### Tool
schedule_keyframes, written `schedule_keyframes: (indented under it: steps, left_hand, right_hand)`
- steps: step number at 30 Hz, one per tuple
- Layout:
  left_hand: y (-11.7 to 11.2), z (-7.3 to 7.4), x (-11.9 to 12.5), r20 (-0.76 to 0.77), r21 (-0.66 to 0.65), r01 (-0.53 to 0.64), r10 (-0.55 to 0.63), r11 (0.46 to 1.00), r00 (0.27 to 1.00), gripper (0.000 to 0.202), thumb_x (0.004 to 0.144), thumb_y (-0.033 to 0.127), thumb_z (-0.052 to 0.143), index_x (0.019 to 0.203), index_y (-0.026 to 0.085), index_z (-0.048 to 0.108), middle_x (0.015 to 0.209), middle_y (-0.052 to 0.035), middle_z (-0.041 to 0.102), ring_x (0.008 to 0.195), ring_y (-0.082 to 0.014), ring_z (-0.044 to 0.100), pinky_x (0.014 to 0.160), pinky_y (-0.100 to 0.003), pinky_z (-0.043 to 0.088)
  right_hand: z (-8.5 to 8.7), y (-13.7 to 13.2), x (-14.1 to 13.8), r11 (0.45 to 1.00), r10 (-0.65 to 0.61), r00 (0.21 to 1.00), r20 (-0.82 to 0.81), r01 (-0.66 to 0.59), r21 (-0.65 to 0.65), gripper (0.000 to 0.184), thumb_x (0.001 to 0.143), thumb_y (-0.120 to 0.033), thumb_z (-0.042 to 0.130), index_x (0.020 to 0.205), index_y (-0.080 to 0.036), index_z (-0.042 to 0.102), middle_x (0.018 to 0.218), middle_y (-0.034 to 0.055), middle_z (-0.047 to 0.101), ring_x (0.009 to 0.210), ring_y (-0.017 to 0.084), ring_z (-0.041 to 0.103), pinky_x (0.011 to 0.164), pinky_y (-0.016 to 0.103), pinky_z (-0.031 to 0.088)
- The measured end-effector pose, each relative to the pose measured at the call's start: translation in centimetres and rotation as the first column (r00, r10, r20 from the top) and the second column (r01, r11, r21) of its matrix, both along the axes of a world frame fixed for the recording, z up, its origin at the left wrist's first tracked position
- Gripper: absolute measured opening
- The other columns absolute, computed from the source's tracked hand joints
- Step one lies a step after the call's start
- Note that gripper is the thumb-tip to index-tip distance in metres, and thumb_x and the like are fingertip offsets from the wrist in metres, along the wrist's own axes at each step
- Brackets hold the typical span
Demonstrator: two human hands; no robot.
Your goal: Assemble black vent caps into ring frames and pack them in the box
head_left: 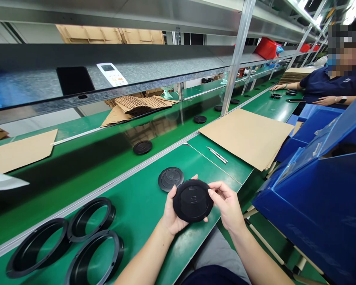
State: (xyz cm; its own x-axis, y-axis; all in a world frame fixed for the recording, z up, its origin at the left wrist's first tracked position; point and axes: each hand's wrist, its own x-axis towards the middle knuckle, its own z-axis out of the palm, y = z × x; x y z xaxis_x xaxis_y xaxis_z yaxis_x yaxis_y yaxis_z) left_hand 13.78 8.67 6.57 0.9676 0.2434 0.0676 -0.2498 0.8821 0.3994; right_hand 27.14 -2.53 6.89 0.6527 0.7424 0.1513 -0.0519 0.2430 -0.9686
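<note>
A round black disc [192, 206] with raised marks at its middle is held up over the green table's edge. My left hand [172, 211] grips it from the left and below, thumb on the rim. At its right rim, the thumb and fingertips of my right hand [228, 204] pinch the edge. Just behind lies a second black disc [171, 178], flat on the green table [139, 206]. To the left of my hands stand black rings, one [95, 257] in front, another [90, 219] behind it and a third [37, 247] farther left.
A utility knife [217, 154] lies beside stacked cardboard sheets [246, 134]. More discs [142, 147] sit on the green conveyor belt [112, 162]. Blue bins [314, 198] stand at the right. Overhead, a shelf [154, 67] holds a remote control [111, 74]. A co-worker [329, 87] sits far right.
</note>
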Motion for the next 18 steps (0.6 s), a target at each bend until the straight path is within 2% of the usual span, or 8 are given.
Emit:
schedule_keyframes:
  steps: [4, 11, 18]
  left_hand:
    - [-0.10, 0.30, 0.03, -0.019, 0.014, -0.010, 0.010, 1.000, 1.000, 0.061, 0.094, 0.060, 0.049, 0.146, 0.028, 0.045, 0.140, -0.0112, 0.055, 0.117, -0.0422, 0.057, 0.075, -0.058, 0.058]
    - [0.03, 0.29, 0.14, -0.028, 0.022, -0.016, 0.017, 1.000, 0.999, 0.062, 0.095, 0.064, 0.044, 0.146, 0.029, 0.045, 0.139, -0.0117, 0.056, 0.114, -0.0452, 0.057, 0.072, -0.059, 0.058]
    - [-0.08, -0.05, 0.08, -0.020, 0.055, -0.032, 0.033, 0.998, 0.999, 0.062, 0.096, 0.061, 0.044, 0.148, 0.027, 0.043, 0.139, -0.0131, 0.055, 0.116, -0.0449, 0.057, 0.075, -0.060, 0.058]
  right_hand:
    - [0.07, 0.09, -0.04, 1.000, -0.011, 1.000, -0.023, 0.011, -0.006, 0.020, 0.087, -0.041, 0.072, 0.090, -0.021, 0.071, 0.079, 0.0022, 0.062, 0.073, 0.017, 0.054, 0.066, 0.028, 0.044]
    - [0.03, -0.09, 0.22, 0.999, 0.042, 0.999, -0.022, -0.042, 0.004, 0.020, 0.087, -0.039, 0.072, 0.098, -0.022, 0.073, 0.083, 0.0025, 0.062, 0.079, 0.018, 0.055, 0.070, 0.028, 0.045]
    - [0.18, 0.54, -0.12, 1.000, -0.009, 0.995, -0.099, 0.007, -0.015, 0.029, 0.084, -0.046, 0.077, 0.086, -0.019, 0.067, 0.075, 0.0013, 0.058, 0.066, 0.015, 0.048, 0.057, 0.024, 0.040]
